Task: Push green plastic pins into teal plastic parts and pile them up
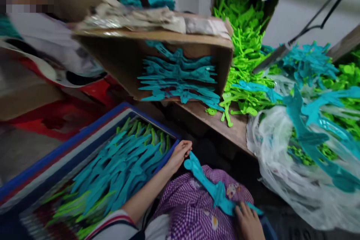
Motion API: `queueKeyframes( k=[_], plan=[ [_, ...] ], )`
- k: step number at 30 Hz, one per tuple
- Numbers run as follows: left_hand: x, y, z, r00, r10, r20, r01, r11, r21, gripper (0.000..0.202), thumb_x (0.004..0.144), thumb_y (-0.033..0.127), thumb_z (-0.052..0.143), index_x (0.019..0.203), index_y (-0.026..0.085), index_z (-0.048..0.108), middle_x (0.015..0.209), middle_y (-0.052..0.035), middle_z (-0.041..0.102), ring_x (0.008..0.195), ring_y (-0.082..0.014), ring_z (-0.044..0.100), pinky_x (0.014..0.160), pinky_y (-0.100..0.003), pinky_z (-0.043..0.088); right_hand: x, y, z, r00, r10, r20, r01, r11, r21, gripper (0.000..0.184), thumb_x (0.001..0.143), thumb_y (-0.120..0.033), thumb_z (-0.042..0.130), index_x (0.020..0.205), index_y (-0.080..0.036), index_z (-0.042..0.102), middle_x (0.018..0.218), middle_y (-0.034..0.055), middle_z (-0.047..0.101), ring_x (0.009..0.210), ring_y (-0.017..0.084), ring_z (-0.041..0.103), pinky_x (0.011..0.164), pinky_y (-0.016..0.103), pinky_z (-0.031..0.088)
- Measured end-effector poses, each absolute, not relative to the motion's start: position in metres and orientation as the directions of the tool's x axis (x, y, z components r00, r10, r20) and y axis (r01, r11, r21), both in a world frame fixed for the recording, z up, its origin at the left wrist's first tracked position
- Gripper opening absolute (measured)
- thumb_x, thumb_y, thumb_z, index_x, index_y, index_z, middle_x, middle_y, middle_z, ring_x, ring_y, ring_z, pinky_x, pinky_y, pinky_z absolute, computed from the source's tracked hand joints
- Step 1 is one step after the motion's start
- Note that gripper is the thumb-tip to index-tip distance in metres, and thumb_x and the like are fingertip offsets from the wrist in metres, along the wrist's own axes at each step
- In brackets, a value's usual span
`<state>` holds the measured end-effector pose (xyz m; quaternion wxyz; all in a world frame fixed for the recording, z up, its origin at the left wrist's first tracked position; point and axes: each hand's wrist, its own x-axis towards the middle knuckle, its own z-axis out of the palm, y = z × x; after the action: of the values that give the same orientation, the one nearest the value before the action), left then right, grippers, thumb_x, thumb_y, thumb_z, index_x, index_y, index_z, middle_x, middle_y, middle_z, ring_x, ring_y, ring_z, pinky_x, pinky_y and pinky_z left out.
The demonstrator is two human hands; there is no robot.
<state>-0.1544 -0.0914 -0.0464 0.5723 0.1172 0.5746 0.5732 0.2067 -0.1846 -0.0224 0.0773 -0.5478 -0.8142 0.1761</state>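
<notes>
A long teal plastic piece (pixel 209 185) slants across our lap: our left fingers (pixel 186 145) pinch its upper end, and our right fingers (pixel 242 213) close over its lower end. Beneath it, between both sets of fingers, is purple checked cloth (pixel 182 198). Just left of our left fingers, a blue-rimmed crate (pixel 56 152) holds overlapping teal pieces (pixel 120 168) and green ones. Beyond those fingers, a cardboard box (pixel 118 52) on its side holds stacked teal pieces; to its right, bright green pieces (pixel 242 52) heap on a wooden surface (pixel 236 135). Right of our right fingers and farther out, a clear plastic bag (pixel 275 127) lies beneath loose teal pieces.
</notes>
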Motion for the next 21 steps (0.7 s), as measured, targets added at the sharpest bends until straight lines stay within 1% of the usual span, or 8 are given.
queueKeyframes(
  k=[2, 4, 6, 8, 11, 15, 18, 21],
  plan=[
    [-0.137, -0.088, -0.039, -0.202, 0.833, -0.516, -0.502, 0.364, 0.784, 0.047, 0.069, 0.047, 0.082, 0.1, 0.014, 0.07, 0.074, -0.002, 0.06, 0.053, -0.0062, 0.042, 0.047, -0.019, 0.026, 0.211, -0.184, -0.014, -0.343, 0.932, -0.12, 0.851, 0.254, -0.461, 0.03, 0.075, -0.024, 0.062, 0.1, -0.037, 0.072, 0.111, 0.0067, 0.071, 0.103, 0.034, 0.068, 0.085, 0.049, 0.057],
    [-0.12, -0.088, -0.025, -0.069, 0.863, -0.5, -0.495, 0.406, 0.768, 0.049, 0.075, 0.051, 0.077, 0.104, 0.012, 0.071, 0.075, -0.0035, 0.059, 0.053, -0.0061, 0.04, 0.047, -0.02, 0.024, 0.193, -0.164, 0.0, -0.288, 0.951, -0.114, 0.775, 0.162, -0.61, 0.029, 0.086, -0.03, 0.058, 0.113, -0.034, 0.067, 0.117, 0.0085, 0.067, 0.11, 0.031, 0.065, 0.091, 0.045, 0.054],
    [-0.102, -0.089, -0.009, 0.046, 0.879, -0.475, -0.509, 0.43, 0.745, 0.049, 0.079, 0.05, 0.073, 0.11, 0.013, 0.071, 0.074, -0.0032, 0.056, 0.053, -0.0057, 0.039, 0.048, -0.02, 0.025, 0.156, -0.129, 0.016, -0.26, 0.963, -0.075, 0.642, 0.115, -0.758, 0.029, 0.092, -0.035, 0.056, 0.12, -0.032, 0.063, 0.113, 0.0082, 0.066, 0.106, 0.027, 0.064, 0.089, 0.04, 0.053],
    [-0.087, -0.087, 0.008, 0.091, 0.895, -0.437, -0.549, 0.411, 0.728, 0.047, 0.083, 0.047, 0.07, 0.12, 0.017, 0.066, 0.071, -0.0005, 0.053, 0.054, -0.0054, 0.039, 0.05, -0.019, 0.026, 0.111, -0.093, 0.031, -0.295, 0.955, -0.033, 0.481, 0.118, -0.869, 0.031, 0.092, -0.039, 0.058, 0.122, -0.031, 0.062, 0.104, 0.0069, 0.066, 0.094, 0.025, 0.065, 0.082, 0.037, 0.054],
    [-0.076, -0.075, 0.031, 0.031, 0.933, -0.357, -0.606, 0.302, 0.736, 0.044, 0.085, 0.047, 0.068, 0.122, 0.024, 0.062, 0.069, 0.0029, 0.047, 0.054, -0.0059, 0.038, 0.049, -0.018, 0.025, 0.056, -0.055, 0.053, -0.339, 0.94, 0.045, 0.276, 0.146, -0.95, 0.022, 0.092, -0.04, 0.059, 0.109, -0.028, 0.068, 0.094, 0.0052, 0.065, 0.083, 0.021, 0.063, 0.075, 0.033, 0.052],
    [-0.083, -0.052, 0.051, -0.009, 0.962, -0.273, -0.606, 0.212, 0.766, 0.045, 0.084, 0.05, 0.069, 0.118, 0.021, 0.063, 0.069, 0.0017, 0.048, 0.056, -0.0078, 0.041, 0.048, -0.019, 0.028, 0.035, -0.027, 0.081, -0.295, 0.951, 0.097, 0.154, 0.147, -0.977, 0.02, 0.091, -0.039, 0.061, 0.101, -0.024, 0.069, 0.095, 0.0048, 0.067, 0.082, 0.018, 0.063, 0.075, 0.03, 0.051],
    [-0.099, -0.045, 0.038, -0.074, 0.962, -0.262, -0.581, 0.172, 0.795, 0.042, 0.085, 0.049, 0.066, 0.112, 0.018, 0.066, 0.071, 0.001, 0.048, 0.057, -0.0074, 0.04, 0.05, -0.019, 0.029, 0.044, -0.01, 0.083, -0.177, 0.984, 0.03, -0.019, 0.027, -0.999, 0.025, 0.09, -0.042, 0.06, 0.103, -0.021, 0.065, 0.09, 0.0036, 0.068, 0.07, 0.014, 0.062, 0.066, 0.027, 0.051],
    [-0.126, -0.061, -0.002, -0.298, 0.882, -0.366, -0.455, 0.206, 0.866, 0.042, 0.083, 0.05, 0.068, 0.109, 0.017, 0.067, 0.073, 0.0021, 0.046, 0.057, -0.0065, 0.037, 0.049, -0.019, 0.026, 0.062, -0.01, 0.054, -0.203, 0.973, -0.112, -0.071, -0.129, -0.989, 0.032, 0.089, -0.042, 0.06, 0.112, -0.02, 0.064, 0.084, 0.0018, 0.067, 0.065, 0.012, 0.06, 0.062, 0.024, 0.05]
  ],
)
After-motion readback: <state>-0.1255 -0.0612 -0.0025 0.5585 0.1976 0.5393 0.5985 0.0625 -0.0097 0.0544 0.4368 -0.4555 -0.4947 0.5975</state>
